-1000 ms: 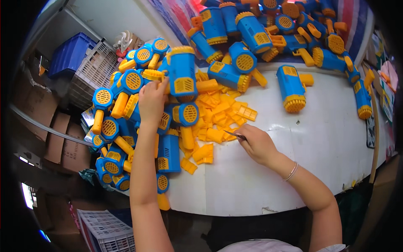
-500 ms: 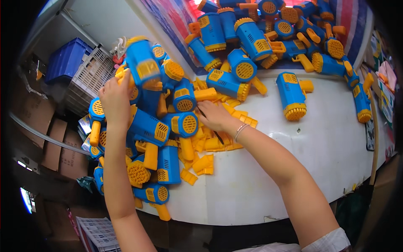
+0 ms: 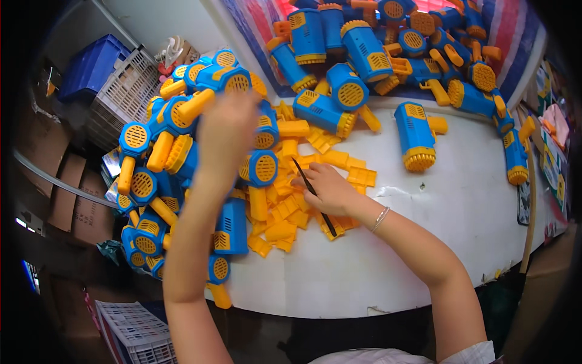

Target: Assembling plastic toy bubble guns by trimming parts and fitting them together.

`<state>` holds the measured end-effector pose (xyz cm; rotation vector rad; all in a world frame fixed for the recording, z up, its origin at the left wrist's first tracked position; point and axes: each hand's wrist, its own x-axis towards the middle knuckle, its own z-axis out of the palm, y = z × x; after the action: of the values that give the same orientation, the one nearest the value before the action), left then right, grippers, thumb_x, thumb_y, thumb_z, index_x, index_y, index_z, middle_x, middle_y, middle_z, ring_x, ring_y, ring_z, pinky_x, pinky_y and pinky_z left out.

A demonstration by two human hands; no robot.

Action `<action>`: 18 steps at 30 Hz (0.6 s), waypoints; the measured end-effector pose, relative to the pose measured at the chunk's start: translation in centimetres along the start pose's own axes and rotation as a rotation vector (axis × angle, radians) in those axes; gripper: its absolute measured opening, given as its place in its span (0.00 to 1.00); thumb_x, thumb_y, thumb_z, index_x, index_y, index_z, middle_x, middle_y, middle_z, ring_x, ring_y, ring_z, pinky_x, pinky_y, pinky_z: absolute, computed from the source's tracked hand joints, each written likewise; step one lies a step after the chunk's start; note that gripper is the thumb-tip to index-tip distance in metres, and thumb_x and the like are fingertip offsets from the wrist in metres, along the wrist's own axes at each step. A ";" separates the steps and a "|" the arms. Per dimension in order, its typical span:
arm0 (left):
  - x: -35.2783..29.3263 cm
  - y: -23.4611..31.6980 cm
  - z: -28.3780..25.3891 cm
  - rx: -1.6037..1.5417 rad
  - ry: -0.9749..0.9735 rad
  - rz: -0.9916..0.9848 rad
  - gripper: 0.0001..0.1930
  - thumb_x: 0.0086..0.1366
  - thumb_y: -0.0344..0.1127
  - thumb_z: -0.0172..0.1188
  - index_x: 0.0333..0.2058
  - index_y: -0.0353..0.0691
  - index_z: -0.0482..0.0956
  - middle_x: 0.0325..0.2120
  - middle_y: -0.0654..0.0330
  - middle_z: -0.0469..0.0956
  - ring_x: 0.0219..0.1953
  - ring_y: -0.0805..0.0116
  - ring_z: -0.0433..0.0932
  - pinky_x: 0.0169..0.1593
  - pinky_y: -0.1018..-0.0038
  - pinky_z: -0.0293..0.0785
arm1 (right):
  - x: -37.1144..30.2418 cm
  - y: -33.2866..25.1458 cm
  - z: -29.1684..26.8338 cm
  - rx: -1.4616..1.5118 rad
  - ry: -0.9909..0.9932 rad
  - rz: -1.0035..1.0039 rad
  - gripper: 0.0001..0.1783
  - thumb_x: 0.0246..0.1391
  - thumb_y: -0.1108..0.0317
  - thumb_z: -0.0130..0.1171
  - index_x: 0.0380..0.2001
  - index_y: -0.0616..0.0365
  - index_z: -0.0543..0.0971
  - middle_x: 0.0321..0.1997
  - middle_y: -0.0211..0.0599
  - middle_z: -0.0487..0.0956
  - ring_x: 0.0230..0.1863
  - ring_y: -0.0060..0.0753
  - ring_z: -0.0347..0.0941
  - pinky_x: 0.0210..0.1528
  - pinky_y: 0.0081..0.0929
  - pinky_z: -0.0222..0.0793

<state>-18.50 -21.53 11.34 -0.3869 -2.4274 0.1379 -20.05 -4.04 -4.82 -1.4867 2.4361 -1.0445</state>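
My left hand (image 3: 229,130), smeared by motion, is over the pile of blue and yellow toy bubble guns; its fingers and anything in them cannot be made out. Just beyond it lies a bubble gun (image 3: 223,77) with a round yellow grille. My right hand (image 3: 330,189) is low over a heap of small yellow plastic covers (image 3: 285,212), closed around a thin black stick (image 3: 326,221) that slants out on both sides of the fingers. Whether the fingertips also pinch a cover is hard to see. Another bubble gun (image 3: 259,168) lies between my hands.
A single bubble gun (image 3: 416,136) lies on the white table (image 3: 388,261) to the right. More bubble guns fill a striped bag (image 3: 509,36) at the back. Left of the table are a blue crate (image 3: 91,67), a pale plastic basket (image 3: 130,91) and cardboard boxes (image 3: 91,212).
My left hand has moved right and nearer, away from the far-left part of the pile, where it held up a bubble gun. The right hand and stick have shifted right and nearer.
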 end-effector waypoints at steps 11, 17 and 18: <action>-12.8 7.2 5.1 -0.815 -0.218 -0.782 0.22 0.63 0.35 0.44 0.54 0.31 0.57 0.48 0.48 0.66 0.50 0.55 0.66 0.53 0.68 0.61 | -7.7 1.6 -3.6 0.771 0.373 0.208 0.23 0.53 0.60 0.34 0.39 0.61 0.76 0.56 0.47 0.65 0.60 0.43 0.56 0.61 0.34 0.46; -6.8 7.1 9.2 -0.567 -0.150 -0.364 0.19 0.58 0.34 0.51 0.48 0.32 0.65 0.46 0.46 0.68 0.49 0.53 0.67 0.50 0.66 0.65 | -8.3 3.8 -0.4 0.581 0.353 0.420 0.19 0.55 0.62 0.37 0.39 0.58 0.77 0.53 0.49 0.68 0.56 0.40 0.62 0.58 0.27 0.54; -5.8 6.6 10.7 -0.569 -0.142 -0.365 0.19 0.58 0.34 0.51 0.48 0.32 0.65 0.46 0.46 0.68 0.49 0.53 0.67 0.50 0.66 0.65 | -7.9 2.7 -0.7 0.539 0.331 0.381 0.20 0.54 0.62 0.38 0.36 0.59 0.78 0.50 0.48 0.70 0.52 0.43 0.63 0.55 0.30 0.56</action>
<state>-19.45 -17.02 -1.70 -0.1733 -2.6019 -0.7167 -18.25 3.54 -7.92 -0.6979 2.2186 -1.7639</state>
